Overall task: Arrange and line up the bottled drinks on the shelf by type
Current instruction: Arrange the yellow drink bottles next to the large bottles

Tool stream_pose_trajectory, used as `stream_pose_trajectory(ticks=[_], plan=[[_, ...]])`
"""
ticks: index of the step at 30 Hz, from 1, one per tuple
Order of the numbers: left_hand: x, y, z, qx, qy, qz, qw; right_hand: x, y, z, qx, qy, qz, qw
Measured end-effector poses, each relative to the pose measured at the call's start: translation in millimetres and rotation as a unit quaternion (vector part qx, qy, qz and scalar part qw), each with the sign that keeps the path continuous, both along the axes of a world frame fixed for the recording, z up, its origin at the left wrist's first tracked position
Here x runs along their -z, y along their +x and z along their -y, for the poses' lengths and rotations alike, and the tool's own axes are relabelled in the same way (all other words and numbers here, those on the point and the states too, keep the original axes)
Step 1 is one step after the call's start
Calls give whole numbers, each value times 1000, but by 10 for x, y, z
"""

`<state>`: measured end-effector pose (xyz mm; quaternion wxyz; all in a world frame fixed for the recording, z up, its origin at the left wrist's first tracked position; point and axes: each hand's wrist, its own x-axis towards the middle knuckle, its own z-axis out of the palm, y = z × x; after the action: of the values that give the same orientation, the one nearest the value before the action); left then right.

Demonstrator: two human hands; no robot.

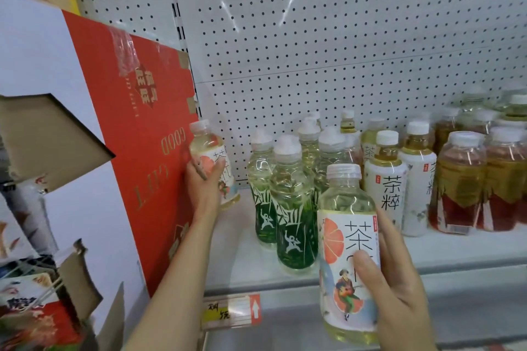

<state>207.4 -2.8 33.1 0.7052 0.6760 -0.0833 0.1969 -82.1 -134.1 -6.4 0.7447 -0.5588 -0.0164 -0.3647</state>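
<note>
1. Your left hand (204, 179) has its grip clamped round a grapefruit-label tea bottle (212, 161) at the far left of the white shelf (445, 248), thumb across the label front, fingers wrapped behind. Bottle is tilted a bit, top leaning left, right beside the red carton (137, 134). Can't tell whether its base touches the shelf.
2. Your right hand (393, 273) grips a second grapefruit-label bottle (349, 251), same type, held upright in front of the shelf edge, off the surface. Thumb presses the label front; fingers curl round the right side & back.
3. Green-label bottles (288, 208) stand in a cluster mid-shelf, btwn your two hands, approx two files running back toward the pegboard wall (313, 37). Clear liquid up top, green wrap below, white caps.
4. White-label tea bottles (385, 179) stand just right of the green ones, touching or nearly so (hard to call at this angle). At least two in front, more behind.
5. Amber/red tea bottles (462, 179) are packed close at the right end; further pale ones sit behind them, blurred.
6. A yellow price tag (231, 312) w/ a red arrow sits on the shelf's front rail, below the green cluster.
7. Left of the red carton: torn cardboard flaps (54, 139) & more printed boxes lower down, partly out of frame.
</note>
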Motion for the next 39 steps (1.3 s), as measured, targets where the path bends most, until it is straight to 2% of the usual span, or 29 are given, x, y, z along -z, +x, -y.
stream_pose_trajectory(ticks=[4, 7, 11, 16, 20, 24, 33, 39], plan=[[22, -418, -117, -67, 44, 73, 994, 51, -76, 7, 7, 28, 2, 1000], [119, -847, -147, -79, -3, 94, 992, 96, -173, 83, 4, 42, 2, 999], [174, -1406, -154, -32, -107, 104, 988, 138, -332, 230, 4, 54, -5, 999], [230, -2163, 160, 36, -74, 99, 992, 197, -638, 509, 23, 37, -7, 999], [401, -2679, 657, 75, -30, 50, 995, 242, -1024, 837, 36, 38, -12, 999], [507, -3100, 1228, 157, -8, 41, 987, 293, -1460, 1234, 63, 38, -18, 997], [787, -3855, 2423, 226, -41, -32, 973, 546, -2329, 2177, 100, 36, -46, 993], [789, -4008, 3050, 279, -28, -71, 957, 631, -2498, 2759, 134, 56, -47, 988]])
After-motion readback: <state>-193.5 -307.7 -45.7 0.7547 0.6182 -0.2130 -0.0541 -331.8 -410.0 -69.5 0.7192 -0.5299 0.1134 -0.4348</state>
